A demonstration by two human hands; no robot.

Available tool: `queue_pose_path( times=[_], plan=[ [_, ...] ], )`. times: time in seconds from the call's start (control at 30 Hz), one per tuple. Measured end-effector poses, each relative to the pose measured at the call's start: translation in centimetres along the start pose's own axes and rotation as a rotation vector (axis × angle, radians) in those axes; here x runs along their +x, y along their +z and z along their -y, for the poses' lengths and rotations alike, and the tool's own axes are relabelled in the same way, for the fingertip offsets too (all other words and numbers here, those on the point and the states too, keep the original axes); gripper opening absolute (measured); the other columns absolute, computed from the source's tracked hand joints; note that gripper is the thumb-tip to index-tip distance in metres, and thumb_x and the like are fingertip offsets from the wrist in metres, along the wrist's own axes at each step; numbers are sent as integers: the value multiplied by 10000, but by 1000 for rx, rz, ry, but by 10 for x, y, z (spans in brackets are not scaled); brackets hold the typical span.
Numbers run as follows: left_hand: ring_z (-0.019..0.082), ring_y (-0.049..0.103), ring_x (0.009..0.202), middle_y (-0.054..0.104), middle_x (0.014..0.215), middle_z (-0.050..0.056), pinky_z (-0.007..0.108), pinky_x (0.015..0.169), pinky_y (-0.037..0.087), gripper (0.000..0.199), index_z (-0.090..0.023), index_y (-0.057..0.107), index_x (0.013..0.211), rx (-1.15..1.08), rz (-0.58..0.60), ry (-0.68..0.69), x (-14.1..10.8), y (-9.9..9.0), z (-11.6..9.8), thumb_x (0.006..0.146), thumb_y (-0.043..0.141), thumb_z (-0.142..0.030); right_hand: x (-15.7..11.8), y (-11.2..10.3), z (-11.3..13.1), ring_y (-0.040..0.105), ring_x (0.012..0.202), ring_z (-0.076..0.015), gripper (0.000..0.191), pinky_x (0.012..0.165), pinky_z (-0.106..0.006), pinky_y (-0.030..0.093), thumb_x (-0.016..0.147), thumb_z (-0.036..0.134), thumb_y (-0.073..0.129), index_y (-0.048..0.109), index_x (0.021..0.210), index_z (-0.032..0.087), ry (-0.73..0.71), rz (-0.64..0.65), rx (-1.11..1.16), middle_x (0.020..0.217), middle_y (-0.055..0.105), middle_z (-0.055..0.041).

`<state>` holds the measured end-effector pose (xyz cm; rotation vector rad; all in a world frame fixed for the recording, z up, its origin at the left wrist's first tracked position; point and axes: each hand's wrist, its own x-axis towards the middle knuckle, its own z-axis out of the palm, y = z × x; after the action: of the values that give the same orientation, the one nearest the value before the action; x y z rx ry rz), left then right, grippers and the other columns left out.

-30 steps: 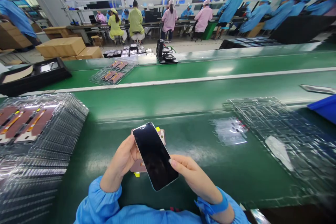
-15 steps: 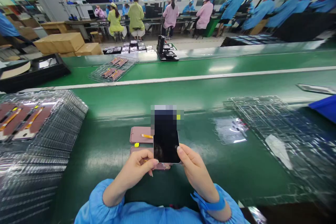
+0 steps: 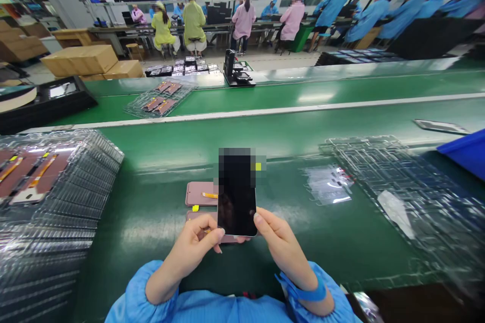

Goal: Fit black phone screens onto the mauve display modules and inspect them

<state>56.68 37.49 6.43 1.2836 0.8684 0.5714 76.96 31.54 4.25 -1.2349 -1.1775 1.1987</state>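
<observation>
Raised in front of me is a phone (image 3: pixel 237 207) with a dark glossy face towards me; its upper part is pixelated. My right hand (image 3: pixel 278 234) pinches its lower right edge between thumb and fingers. My left hand (image 3: pixel 200 238) is closed at the lower left corner, thumb against the edge. Behind the phone, two flat pinkish-brown phone panels lie on the green bench. The upper panel (image 3: pixel 195 194) carries an orange flex cable (image 3: pixel 209 195); a yellow tab (image 3: pixel 195 208) shows between them. The lower panel (image 3: pixel 197 216) is partly hidden by my left hand and the phone.
Stacked clear trays (image 3: pixel 94 176) holding pinkish panels rise at left. Clear plastic trays (image 3: pixel 394 181) lie at right, beside thin clear films (image 3: pixel 328 184) and a blue bin (image 3: pixel 466 156). Across the green belt (image 3: pixel 280 96) stands a black fixture (image 3: pixel 237 73). Several people work beyond.
The view has shifted slightly, so the surroundings sit a little further left. Both hands keep the same hold on the phone, and its dark face shows a slightly different reflection.
</observation>
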Motion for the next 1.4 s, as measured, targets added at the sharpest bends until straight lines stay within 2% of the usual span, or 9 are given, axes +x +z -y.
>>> queue_pose_path(
  times=[0.07,0.13,0.33,0.6,0.73,0.9,1.03,1.3,1.4],
  plan=[
    [111,570,561,548,627,-24,231,601,446,399,-165,532,649,-43,21,-3,0,-2,1,807,687,-497,0,-2,1,683,756,-203,400,703,-332,543,995,493,447,681,1151,210,51,98,156,854,745,-44],
    [108,588,556,562,640,-22,228,603,450,389,-159,539,654,-94,43,-9,1,-4,2,816,688,-480,0,-3,3,707,759,-194,371,676,-310,552,986,469,487,661,1194,216,87,173,295,873,750,-47],
    [112,604,560,589,640,-15,225,603,454,379,-156,554,660,-147,61,-21,1,-8,6,812,706,-467,-1,-1,10,724,801,-202,390,687,-319,575,972,447,519,654,1220,177,95,199,407,913,752,-73],
    [111,606,591,620,674,-1,227,631,486,383,-145,619,705,-75,25,-13,1,-9,5,794,718,-504,-1,-2,-2,706,809,-174,460,765,-307,565,936,371,625,537,1355,202,21,195,338,911,757,-51],
    [130,614,592,615,733,16,259,594,527,420,-142,670,794,-149,60,-47,0,-10,5,807,673,-561,-3,-3,-5,685,783,-169,455,752,-293,549,942,397,610,546,1341,188,19,177,282,847,744,-40],
    [91,582,492,572,620,-16,211,537,461,430,-139,584,648,-158,48,-68,0,-11,8,796,706,-524,-6,-3,-2,678,816,-185,470,781,-319,541,957,385,578,513,1378,185,12,181,229,882,744,-45],
    [88,565,503,551,581,-30,206,552,450,439,-151,540,633,-155,28,-41,-2,-8,9,785,714,-525,-8,-3,1,702,832,-207,501,812,-346,546,962,395,562,482,1398,162,19,179,155,875,756,-54],
    [80,574,518,522,631,-45,203,562,460,416,-154,525,653,-126,-5,-7,-5,-4,5,817,690,-499,-10,0,2,730,785,-220,375,795,-336,560,929,472,588,605,1173,188,49,92,100,801,773,-67],
    [106,613,570,580,678,-17,225,592,498,383,-146,596,697,-146,34,-30,-5,-6,5,807,708,-495,-11,-1,-2,728,794,-220,348,814,-346,548,937,449,585,600,1163,184,72,88,115,796,770,-68]
  ],
)
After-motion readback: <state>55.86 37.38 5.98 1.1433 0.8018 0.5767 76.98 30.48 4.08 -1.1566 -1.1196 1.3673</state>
